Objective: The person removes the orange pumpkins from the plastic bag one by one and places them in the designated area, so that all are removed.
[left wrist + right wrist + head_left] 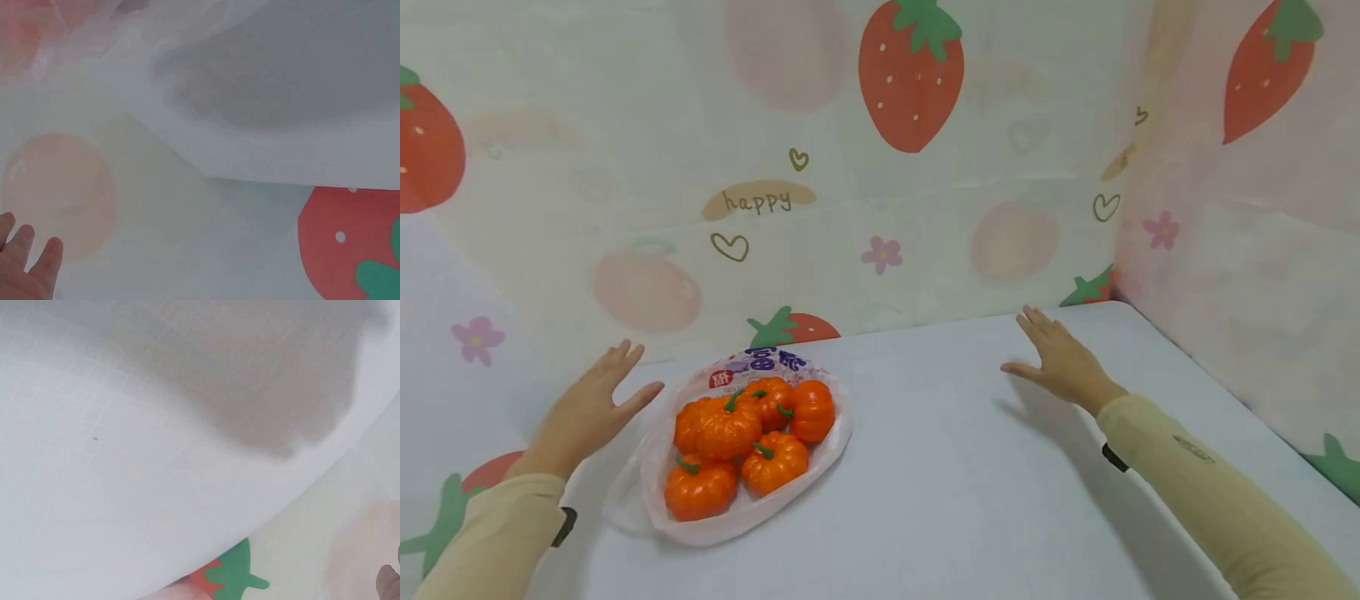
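Several small orange pumpkins with green stems lie in a white plastic bag spread open at the left of the table. Just left of the bag, the left hand hovers with its fingers extended and thumb apart, holding nothing. Its fingertips show at the lower left of the left wrist view, with part of the bag at the top. The right hand is raised over the right side of the table, fingers straight, holding nothing. Only a fingertip of it appears at the edge of the right wrist view.
The white table meets a cloth backdrop with strawberries, flowers and hearts behind it. Another printed cloth hangs along the right side. Shadows of the arms fall on the tabletop.
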Available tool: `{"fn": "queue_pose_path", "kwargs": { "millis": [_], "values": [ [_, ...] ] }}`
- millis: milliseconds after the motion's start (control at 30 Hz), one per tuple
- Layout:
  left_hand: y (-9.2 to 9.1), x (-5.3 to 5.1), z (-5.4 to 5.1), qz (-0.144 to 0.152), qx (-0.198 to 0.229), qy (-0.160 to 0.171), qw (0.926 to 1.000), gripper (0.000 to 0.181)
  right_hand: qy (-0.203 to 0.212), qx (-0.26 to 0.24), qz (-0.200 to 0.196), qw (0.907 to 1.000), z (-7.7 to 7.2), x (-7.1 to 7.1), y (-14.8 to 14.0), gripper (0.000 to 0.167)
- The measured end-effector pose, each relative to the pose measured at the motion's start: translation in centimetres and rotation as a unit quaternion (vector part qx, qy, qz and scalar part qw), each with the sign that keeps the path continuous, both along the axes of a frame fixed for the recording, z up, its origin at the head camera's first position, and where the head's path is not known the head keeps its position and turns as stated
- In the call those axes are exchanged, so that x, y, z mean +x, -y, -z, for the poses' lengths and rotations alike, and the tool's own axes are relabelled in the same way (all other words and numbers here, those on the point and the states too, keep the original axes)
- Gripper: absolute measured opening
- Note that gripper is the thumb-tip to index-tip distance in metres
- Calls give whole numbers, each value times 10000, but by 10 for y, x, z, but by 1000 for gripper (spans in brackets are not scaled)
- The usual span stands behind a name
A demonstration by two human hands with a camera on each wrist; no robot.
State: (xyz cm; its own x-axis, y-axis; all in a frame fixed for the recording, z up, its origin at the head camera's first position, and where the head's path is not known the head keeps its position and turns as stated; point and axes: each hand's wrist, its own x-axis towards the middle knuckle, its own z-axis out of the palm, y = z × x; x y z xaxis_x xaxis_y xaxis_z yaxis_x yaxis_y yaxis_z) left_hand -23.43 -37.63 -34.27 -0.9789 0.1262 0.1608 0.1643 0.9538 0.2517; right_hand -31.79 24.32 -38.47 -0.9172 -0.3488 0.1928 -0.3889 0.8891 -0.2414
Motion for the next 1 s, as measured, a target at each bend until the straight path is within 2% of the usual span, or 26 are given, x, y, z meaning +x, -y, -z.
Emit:
{"fn": "queue_pose_path", "kwargs": {
  "millis": [167, 400, 533, 767, 1000],
  "values": [
    [-2, 4, 2, -33, 130, 84, 9999, 86, 124, -55, -29, 9999, 3, 6, 3, 93],
    [-5, 12, 7, -49, 362, 25, 9993, 88, -168, -115, -312, 9993, 5, 17, 13, 91],
    [-8, 16, 8, -123, 431, 136, 9989, 89, -215, -164, -378, 9989, 5, 21, 16, 92],
    [-11, 21, 9, -274, 433, 360, 9980, 91, -95, -474, -291, 9984, 3, 29, 20, 93],
    [-16, 26, 12, -256, 471, 388, 9978, 92, -34, -684, -233, 9974, 6, 39, 24, 94]
  ]
}}
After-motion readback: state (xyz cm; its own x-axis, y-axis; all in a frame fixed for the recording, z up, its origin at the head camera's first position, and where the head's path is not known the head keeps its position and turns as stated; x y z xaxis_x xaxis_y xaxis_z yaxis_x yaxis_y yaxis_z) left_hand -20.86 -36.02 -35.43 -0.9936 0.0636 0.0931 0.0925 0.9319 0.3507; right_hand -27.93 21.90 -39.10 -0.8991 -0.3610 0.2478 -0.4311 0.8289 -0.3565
